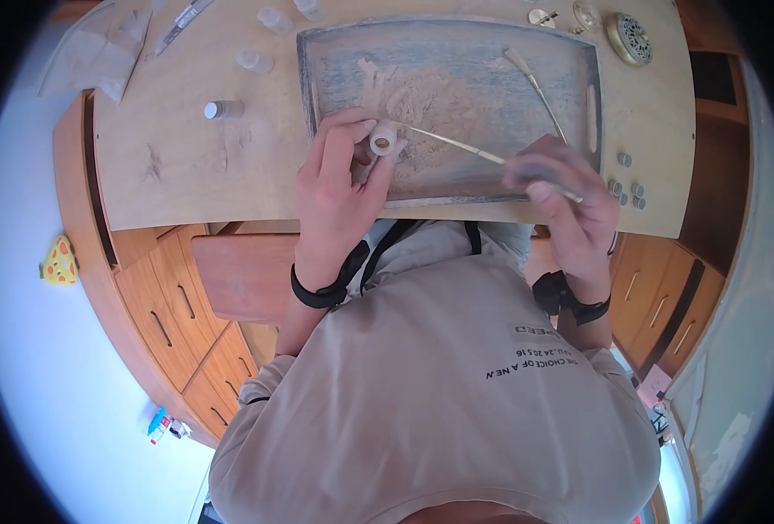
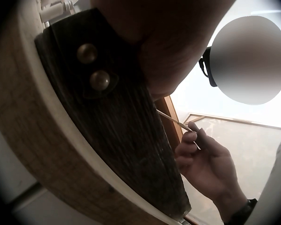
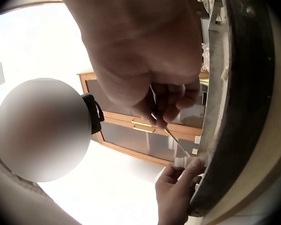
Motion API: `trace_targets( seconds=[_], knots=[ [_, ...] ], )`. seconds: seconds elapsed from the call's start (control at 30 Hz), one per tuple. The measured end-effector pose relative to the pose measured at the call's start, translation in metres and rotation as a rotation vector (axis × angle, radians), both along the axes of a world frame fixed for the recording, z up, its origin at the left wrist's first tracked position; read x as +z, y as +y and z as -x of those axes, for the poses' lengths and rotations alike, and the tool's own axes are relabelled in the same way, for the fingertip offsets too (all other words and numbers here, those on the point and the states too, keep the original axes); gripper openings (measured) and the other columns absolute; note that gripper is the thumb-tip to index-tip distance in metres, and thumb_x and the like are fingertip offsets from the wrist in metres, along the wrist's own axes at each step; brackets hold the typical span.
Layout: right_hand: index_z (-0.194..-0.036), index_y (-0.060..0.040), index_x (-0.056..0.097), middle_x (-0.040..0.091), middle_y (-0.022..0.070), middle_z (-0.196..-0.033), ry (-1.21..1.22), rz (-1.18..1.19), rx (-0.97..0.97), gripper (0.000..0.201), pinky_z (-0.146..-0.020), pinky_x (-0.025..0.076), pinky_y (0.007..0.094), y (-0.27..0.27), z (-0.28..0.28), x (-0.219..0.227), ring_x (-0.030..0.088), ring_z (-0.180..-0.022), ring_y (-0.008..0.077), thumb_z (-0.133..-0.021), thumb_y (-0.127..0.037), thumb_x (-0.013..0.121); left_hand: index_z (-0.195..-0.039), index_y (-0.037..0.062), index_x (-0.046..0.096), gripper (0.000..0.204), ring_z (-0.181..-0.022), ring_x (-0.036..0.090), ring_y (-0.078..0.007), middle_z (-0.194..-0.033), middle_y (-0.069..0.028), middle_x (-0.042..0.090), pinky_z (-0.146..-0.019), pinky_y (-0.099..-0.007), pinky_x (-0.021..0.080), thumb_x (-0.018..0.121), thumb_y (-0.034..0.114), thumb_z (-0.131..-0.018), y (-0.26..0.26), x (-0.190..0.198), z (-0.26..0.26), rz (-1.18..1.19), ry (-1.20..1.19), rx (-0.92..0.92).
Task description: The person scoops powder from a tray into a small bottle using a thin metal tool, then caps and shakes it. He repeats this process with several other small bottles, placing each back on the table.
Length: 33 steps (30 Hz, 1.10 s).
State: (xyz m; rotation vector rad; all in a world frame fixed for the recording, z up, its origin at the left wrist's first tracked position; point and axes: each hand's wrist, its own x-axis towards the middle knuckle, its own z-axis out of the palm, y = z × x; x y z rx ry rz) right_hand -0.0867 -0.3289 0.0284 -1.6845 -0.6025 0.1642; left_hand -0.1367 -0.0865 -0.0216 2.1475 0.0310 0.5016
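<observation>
My left hand [image 1: 339, 179] grips a small whitish plastic bottle [image 1: 390, 136] at the tray's near left, its open mouth facing up toward the head camera. Its threaded neck [image 3: 179, 162] shows in the right wrist view. In my right hand [image 1: 570, 188] is a slim brass-coloured tool [image 1: 457, 144], pinched near one end. The tool slants leftward across the tray, its far tip close by the bottle mouth. Beneath lies a dark wooden tray [image 1: 448, 28] with a heap of tan powder [image 1: 431, 105] spread in it. The left wrist view shows mostly the tray's outer side.
A second brass tool [image 1: 535, 87] with a flat end leans in the tray's right side. Several small bottles stand left of the tray, one with a grey cap [image 1: 213, 109]. Grey caps [image 1: 625, 160] lie at right. A round pierced brass burner [image 1: 630, 39] sits at the back right.
</observation>
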Motion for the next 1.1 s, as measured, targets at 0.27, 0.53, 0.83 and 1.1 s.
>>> trace_targets(
  seconds=[0.27, 0.53, 0.83, 1.1],
  knots=[
    [-0.111, 0.0068, 0.071, 0.068, 0.0117, -0.094, 0.083, -0.058, -0.117, 0.021, -0.080, 0.050, 0.0294, -0.007, -0.007, -0.007, 0.063, -0.088, 0.0166, -0.098, -0.006, 0.061, -0.101, -0.0004, 0.062, 0.027, -0.080, 0.067, -0.0158, -0.106, -0.0115, 0.070, -0.069, -0.0258, 0.054, 0.081, 0.000, -0.081, 0.000, -0.002, 0.000, 0.000, -0.009, 0.005],
    [-0.111, 0.0062, 0.072, 0.069, 0.0085, -0.098, 0.200, 0.007, -0.199, 0.021, -0.083, 0.050, 0.0266, -0.007, -0.023, -0.025, 0.063, -0.092, 0.0141, -0.099, -0.010, 0.065, -0.107, 0.0005, 0.066, 0.029, -0.074, 0.064, -0.0143, -0.106, -0.0104, 0.069, -0.063, -0.0245, 0.051, 0.080, -0.001, -0.080, 0.001, -0.001, 0.000, -0.058, -0.033, -0.002],
    [-0.113, 0.0055, 0.071, 0.073, 0.0109, -0.098, 0.436, -0.132, -0.163, 0.027, -0.082, 0.052, 0.0275, -0.012, -0.024, -0.032, 0.067, -0.089, 0.0154, -0.102, -0.017, 0.062, -0.109, 0.0022, 0.071, 0.037, -0.070, 0.057, -0.0136, -0.106, -0.0082, 0.068, -0.059, -0.0255, 0.047, 0.079, -0.004, -0.074, 0.005, -0.003, -0.001, -0.123, -0.081, -0.026],
    [-0.114, 0.0056, 0.070, 0.072, 0.0125, -0.105, 0.423, -0.259, -0.155, 0.025, -0.081, 0.051, 0.0289, -0.025, -0.022, -0.028, 0.068, -0.091, 0.0173, -0.103, -0.014, 0.060, -0.110, 0.0048, 0.073, 0.038, -0.070, 0.057, -0.0134, -0.105, -0.0061, 0.068, -0.057, -0.0250, 0.044, 0.079, -0.004, -0.073, 0.005, -0.002, -0.001, -0.137, -0.055, -0.034]
  ],
)
